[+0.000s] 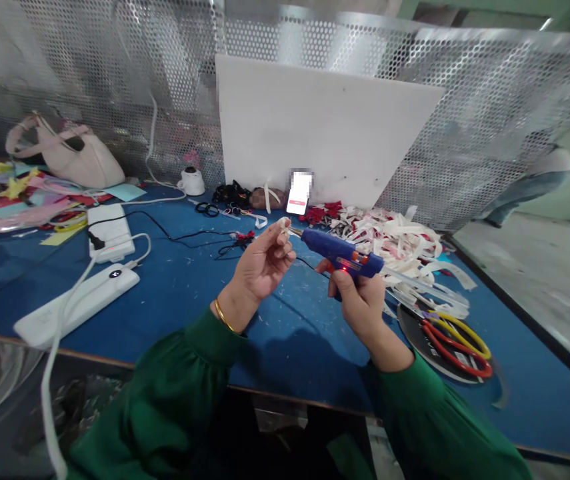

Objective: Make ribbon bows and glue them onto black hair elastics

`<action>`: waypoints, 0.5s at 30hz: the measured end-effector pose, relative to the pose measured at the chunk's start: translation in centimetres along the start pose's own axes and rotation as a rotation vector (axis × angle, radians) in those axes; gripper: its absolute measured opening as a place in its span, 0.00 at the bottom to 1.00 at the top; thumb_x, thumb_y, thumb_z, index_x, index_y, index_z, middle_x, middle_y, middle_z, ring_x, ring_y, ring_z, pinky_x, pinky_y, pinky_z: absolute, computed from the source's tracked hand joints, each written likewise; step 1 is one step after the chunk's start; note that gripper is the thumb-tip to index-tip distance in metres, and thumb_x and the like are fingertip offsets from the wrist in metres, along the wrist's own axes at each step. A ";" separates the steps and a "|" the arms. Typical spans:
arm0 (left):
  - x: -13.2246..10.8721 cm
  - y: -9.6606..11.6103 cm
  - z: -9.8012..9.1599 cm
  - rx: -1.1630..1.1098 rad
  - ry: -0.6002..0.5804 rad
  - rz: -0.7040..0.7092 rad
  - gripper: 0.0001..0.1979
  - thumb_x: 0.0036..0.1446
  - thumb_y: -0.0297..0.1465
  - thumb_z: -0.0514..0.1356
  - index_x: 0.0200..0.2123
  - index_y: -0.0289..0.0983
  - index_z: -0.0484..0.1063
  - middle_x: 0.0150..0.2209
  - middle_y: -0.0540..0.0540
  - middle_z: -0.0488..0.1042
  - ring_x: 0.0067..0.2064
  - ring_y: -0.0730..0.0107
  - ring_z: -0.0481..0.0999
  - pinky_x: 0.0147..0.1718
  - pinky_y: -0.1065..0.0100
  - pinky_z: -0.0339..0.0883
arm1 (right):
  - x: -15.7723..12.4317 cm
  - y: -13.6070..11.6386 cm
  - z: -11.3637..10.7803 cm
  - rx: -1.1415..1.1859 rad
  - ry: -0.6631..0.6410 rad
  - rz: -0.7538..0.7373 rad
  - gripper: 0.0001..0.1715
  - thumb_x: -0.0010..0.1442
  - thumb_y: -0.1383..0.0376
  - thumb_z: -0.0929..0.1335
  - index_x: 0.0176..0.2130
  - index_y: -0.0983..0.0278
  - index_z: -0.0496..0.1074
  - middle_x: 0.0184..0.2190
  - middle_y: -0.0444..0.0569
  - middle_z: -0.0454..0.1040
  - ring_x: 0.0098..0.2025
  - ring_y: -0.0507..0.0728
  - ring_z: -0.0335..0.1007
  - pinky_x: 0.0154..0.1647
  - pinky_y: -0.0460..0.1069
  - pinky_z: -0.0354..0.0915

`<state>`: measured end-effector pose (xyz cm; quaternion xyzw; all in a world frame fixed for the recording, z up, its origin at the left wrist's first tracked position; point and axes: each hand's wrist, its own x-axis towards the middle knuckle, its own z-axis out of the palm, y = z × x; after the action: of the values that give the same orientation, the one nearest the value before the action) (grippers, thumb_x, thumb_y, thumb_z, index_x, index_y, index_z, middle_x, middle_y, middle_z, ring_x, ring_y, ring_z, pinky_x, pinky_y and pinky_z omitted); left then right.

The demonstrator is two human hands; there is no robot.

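A blue hot glue gun (332, 248) with a lit red light is gripped in my right hand (362, 300), its nozzle aimed leftward. A clear glue stick (422, 288) sticks out of its back end. Between the fingertips of my left hand (265, 267) is a small cream-coloured piece, perhaps ribbon (285, 225); its exact shape is too small to tell. The nozzle tip is at or very close to this piece; I cannot tell if they touch. Both hands are above the blue table (185, 300).
Cream and white ribbon strips (395, 233) are heaped at the right, near scissors with red and yellow handles (457, 343). A lit phone (299, 193) leans on a white board (315, 127). White power strips (79, 303), cables and a pink handbag (77, 157) are at left.
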<state>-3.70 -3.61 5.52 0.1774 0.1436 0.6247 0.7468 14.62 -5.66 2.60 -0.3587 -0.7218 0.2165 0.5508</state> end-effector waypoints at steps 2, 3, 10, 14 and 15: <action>0.0 0.0 0.0 -0.005 -0.010 -0.005 0.02 0.61 0.25 0.65 0.38 0.33 0.75 0.21 0.57 0.67 0.19 0.83 0.63 0.23 0.77 0.66 | 0.0 0.1 0.0 0.000 -0.004 0.004 0.19 0.67 0.55 0.65 0.32 0.63 0.77 0.24 0.47 0.76 0.19 0.50 0.63 0.21 0.48 0.62; 0.0 0.0 -0.1 -0.007 -0.014 -0.006 0.02 0.61 0.25 0.64 0.38 0.33 0.75 0.21 0.57 0.67 0.19 0.83 0.64 0.24 0.77 0.66 | 0.0 0.1 0.1 -0.003 -0.006 0.002 0.19 0.67 0.55 0.65 0.32 0.63 0.77 0.24 0.47 0.76 0.19 0.51 0.64 0.21 0.48 0.62; 0.1 0.1 -0.3 -0.008 -0.010 0.014 0.04 0.60 0.25 0.65 0.39 0.33 0.75 0.21 0.57 0.68 0.19 0.84 0.63 0.25 0.77 0.67 | 0.1 0.1 0.0 -0.065 0.009 -0.009 0.19 0.67 0.55 0.65 0.33 0.62 0.77 0.20 0.45 0.73 0.18 0.51 0.63 0.21 0.48 0.62; 0.0 0.3 -0.3 -0.019 -0.020 0.043 0.04 0.60 0.25 0.65 0.39 0.33 0.75 0.22 0.57 0.68 0.19 0.85 0.62 0.27 0.76 0.68 | 0.1 0.2 0.1 -0.060 0.060 0.016 0.18 0.67 0.55 0.65 0.34 0.63 0.78 0.17 0.43 0.70 0.17 0.51 0.62 0.21 0.48 0.61; 0.0 0.4 -0.3 -0.020 -0.012 0.049 0.04 0.59 0.25 0.66 0.39 0.34 0.75 0.22 0.58 0.67 0.19 0.85 0.62 0.27 0.76 0.68 | 0.1 0.3 0.2 -0.033 0.073 0.025 0.18 0.68 0.54 0.65 0.34 0.63 0.77 0.18 0.43 0.71 0.17 0.51 0.63 0.21 0.48 0.62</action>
<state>-4.16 -3.49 5.43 0.1770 0.1282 0.6430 0.7340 14.55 -5.35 2.40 -0.3846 -0.7001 0.1981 0.5681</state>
